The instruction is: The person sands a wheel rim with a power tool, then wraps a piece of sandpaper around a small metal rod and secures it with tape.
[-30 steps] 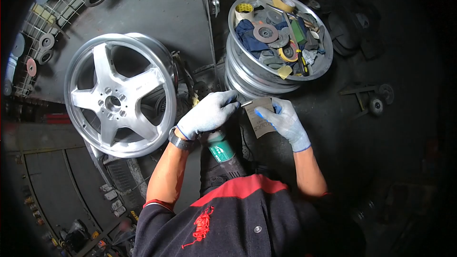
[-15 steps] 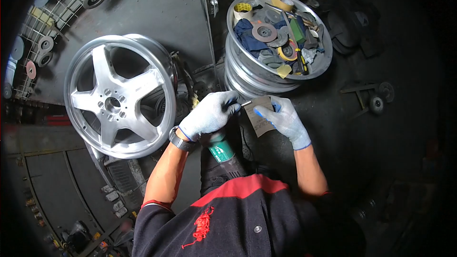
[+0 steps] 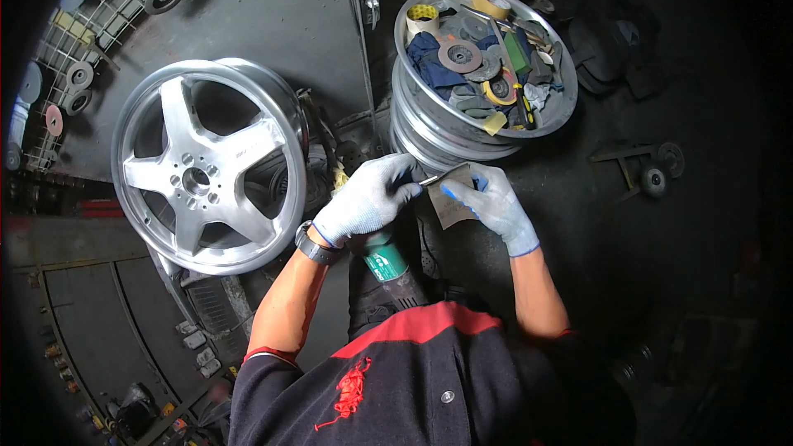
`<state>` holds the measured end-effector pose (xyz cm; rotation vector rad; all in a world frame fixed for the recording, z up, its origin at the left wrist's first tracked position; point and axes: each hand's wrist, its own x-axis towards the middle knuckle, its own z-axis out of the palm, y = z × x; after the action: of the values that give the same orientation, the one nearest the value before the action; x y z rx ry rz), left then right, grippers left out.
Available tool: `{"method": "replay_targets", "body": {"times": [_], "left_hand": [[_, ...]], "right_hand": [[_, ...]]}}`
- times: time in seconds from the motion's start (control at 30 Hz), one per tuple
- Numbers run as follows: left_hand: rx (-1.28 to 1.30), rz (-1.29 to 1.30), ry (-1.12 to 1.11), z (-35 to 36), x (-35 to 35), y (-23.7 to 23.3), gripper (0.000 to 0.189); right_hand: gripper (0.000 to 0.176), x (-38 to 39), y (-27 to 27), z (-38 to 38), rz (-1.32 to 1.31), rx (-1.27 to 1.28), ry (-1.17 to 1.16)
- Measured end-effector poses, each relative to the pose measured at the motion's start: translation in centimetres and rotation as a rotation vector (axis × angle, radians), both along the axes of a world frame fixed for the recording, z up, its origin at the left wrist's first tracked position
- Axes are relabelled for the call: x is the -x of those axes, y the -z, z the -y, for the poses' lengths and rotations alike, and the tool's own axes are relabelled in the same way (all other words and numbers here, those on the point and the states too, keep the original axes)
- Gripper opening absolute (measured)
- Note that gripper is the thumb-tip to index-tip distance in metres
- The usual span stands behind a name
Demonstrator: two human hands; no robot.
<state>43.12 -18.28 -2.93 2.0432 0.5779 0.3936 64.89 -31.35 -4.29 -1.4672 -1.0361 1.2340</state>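
My left hand, in a pale glove with a dark watch at the wrist, pinches a short metal rod between thumb and fingers. A brown-grey sheet of sandpaper is held by its upper right part in my right hand, gloved alike, the thumb pressed on it. The sheet's upper edge meets the rod's tip and bends there. Below my left hand, close to my body, is a green cylindrical power tool; its far end is hidden behind the hand.
To the left stands a silver five-spoke wheel rim. Ahead, a stack of rims carries a heap of abrasive discs, cloths, tape and hand tools. A wire rack with discs is at upper left. Cables hang ahead.
The sandpaper has tilted and curled at its upper edge around the rod's tip, so less of its face shows. Both hands stay nearly in place.
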Motion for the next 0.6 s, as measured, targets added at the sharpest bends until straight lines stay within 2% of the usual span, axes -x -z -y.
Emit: {"method": "replay_targets", "body": {"times": [0.13, 0.2, 0.3, 0.37, 0.5, 0.6], "left_hand": [[-0.011, -0.007, -0.009, 0.3, -0.1, 0.0, 0.024], [-0.074, 0.088, -0.042, 0.6, -0.3, 0.5, 0.026], [-0.162, 0.1, 0.01, 0.6, -0.2, 0.7, 0.028], [-0.155, 0.081, 0.01, 0.6, -0.1, 0.6, 0.026], [-0.197, 0.084, -0.002, 0.8, 0.0, 0.4, 0.024], [-0.193, 0.103, 0.027, 0.6, 0.0, 0.4, 0.024]], "right_hand": [[0.024, 0.0, -0.4, -0.4, 0.052, -0.004, -0.008], [0.022, -0.1, -0.5, -0.6, 0.035, -0.039, 0.004], [0.021, -0.6, 0.0, -1.0, 0.098, 0.025, -0.041], [0.021, -0.6, 0.9, -1.3, 0.13, -0.194, -0.059], [0.022, -0.8, 0.5, -1.0, 0.054, -0.146, -0.075], [0.021, -1.0, 0.8, -1.1, 0.066, -0.228, -0.037]]}}
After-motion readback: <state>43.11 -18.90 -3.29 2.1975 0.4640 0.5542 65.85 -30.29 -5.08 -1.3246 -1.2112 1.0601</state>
